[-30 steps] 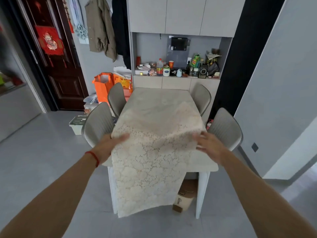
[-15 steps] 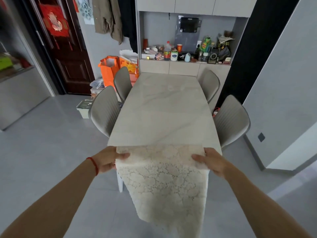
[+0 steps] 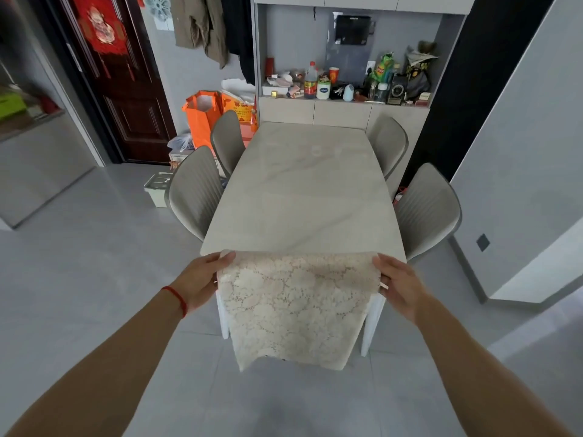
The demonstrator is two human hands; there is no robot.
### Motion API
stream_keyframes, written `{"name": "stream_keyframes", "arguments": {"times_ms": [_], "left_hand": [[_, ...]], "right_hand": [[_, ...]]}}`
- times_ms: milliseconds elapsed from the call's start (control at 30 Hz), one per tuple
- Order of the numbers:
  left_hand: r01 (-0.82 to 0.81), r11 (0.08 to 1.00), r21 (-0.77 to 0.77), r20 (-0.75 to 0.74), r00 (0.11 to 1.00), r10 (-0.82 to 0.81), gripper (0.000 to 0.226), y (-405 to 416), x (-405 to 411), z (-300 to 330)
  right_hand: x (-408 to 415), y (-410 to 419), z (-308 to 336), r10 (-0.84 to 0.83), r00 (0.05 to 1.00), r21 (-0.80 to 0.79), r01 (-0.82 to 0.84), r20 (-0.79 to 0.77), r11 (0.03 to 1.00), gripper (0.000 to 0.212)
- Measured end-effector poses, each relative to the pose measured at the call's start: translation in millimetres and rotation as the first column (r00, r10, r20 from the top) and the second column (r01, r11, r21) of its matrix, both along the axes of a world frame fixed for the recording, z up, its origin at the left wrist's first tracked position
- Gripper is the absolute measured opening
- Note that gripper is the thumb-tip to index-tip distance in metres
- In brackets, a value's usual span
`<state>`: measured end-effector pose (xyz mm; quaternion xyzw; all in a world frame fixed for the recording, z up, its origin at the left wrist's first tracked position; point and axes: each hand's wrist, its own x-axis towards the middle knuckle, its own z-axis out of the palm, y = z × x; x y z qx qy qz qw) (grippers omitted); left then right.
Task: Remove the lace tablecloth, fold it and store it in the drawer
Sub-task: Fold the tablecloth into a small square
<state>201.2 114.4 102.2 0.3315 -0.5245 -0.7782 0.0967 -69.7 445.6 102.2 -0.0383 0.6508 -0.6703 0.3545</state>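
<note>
1. We hold the lace tablecloth (image 3: 296, 307) at the near end of the marble worktop (image 3: 303, 197); it hangs from our hands toward the floor, only its top edge level with the worktop rim.
2. Left hand (image 3: 202, 279) pinches the left corner, thumb on top. Right hand (image 3: 399, 283) grips the right corner likewise.
3. Step in hand, as we judge it: removal nearly done, folding not yet begun.
4. Next move calls for bringing the two corners together to halve the cloth. No drawer identified in view.
</note>
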Motion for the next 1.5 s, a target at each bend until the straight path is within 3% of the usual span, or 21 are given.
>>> {"name": "stream_keyframes", "arguments": {"times_ms": [33,100,167,233,300,367,467,567,633,733,867,967,1067,1167,1267,1500], "left_hand": [[0.063,0.998,-0.017,0.020,0.998,-0.063,0.044,1,3,2],[0.142,0.986,-0.083,0.119,0.984,-0.132,0.065,5,8,0],[0.066,0.993,-0.097,0.131,0.990,-0.053,0.073,7,7,1],[-0.075,0.994,-0.074,0.051,0.996,0.079,0.063,5,3,7],[-0.207,0.977,-0.045,-0.039,0.978,0.206,0.049,-1,-2,14],[-0.247,0.968,-0.038,-0.056,0.968,0.245,0.044,-5,-8,19],[-0.153,0.986,-0.066,-0.077,0.986,0.148,0.055,-8,-14,25],[0.039,0.967,-0.252,-0.048,0.997,-0.053,0.079,-12,-14,35],[0.035,0.944,-0.329,-0.016,0.999,-0.043,0.090,-16,-14,39],[-0.024,0.928,-0.371,-0.007,1.000,0.023,0.078,-18,-21,54],[-0.119,0.951,-0.285,-0.044,0.993,0.112,0.047,-22,-33,75],[0.035,0.971,-0.238,0.002,0.999,-0.035,0.054,-21,-33,85],[0.052,0.936,-0.347,0.053,0.998,-0.035,0.062,-17,-34,92],[-0.037,0.932,-0.361,0.025,0.998,0.049,0.049,-18,-43,103],[-0.019,0.917,-0.399,0.064,0.997,0.048,0.040,-25,-47,116],[-0.039,0.818,-0.573,0.021,0.998,0.063,0.030,-32,-54,136]], "right_hand": [[-2,0,1,0.012,1.000,0.013,-0.012,-0.021,1.000,0.028],[-1,-2,6,0.160,0.969,0.284,-0.102,-0.189,0.953,0.031],[-3,-7,8,0.153,0.948,0.390,-0.034,-0.279,0.920,0.031],[-3,-8,16,0.019,0.966,0.228,0.041,-0.257,0.973,0.034],[-5,-7,22,-0.006,0.989,0.112,0.023,-0.146,0.993,0.044],[-1,-6,23,0.111,0.981,0.241,-0.069,-0.162,0.968,0.050],[-3,-11,22,0.054,0.975,0.247,0.000,-0.214,0.969,0.053],[-9,-16,30,-0.035,0.975,0.158,0.071,-0.218,0.985,0.045],[-18,-19,37,0.001,0.977,0.119,0.025,-0.213,0.993,0.038],[-30,-23,53,0.101,0.964,0.101,-0.078,-0.245,0.992,0.036],[-41,-26,70,0.071,0.939,0.098,-0.040,-0.335,0.994,0.032],[-47,-30,81,0.022,0.931,0.077,0.007,-0.364,0.997,0.029],[-56,-30,93,0.020,0.915,0.083,0.015,-0.402,0.996,0.023],[-60,-28,107,0.091,0.889,0.096,-0.053,-0.450,0.994,0.027],[-58,-26,119,0.154,0.835,0.131,-0.099,-0.529,0.986,0.033],[-56,-27,134,0.166,0.716,0.252,0.014,-0.678,0.968,0.030]]}}
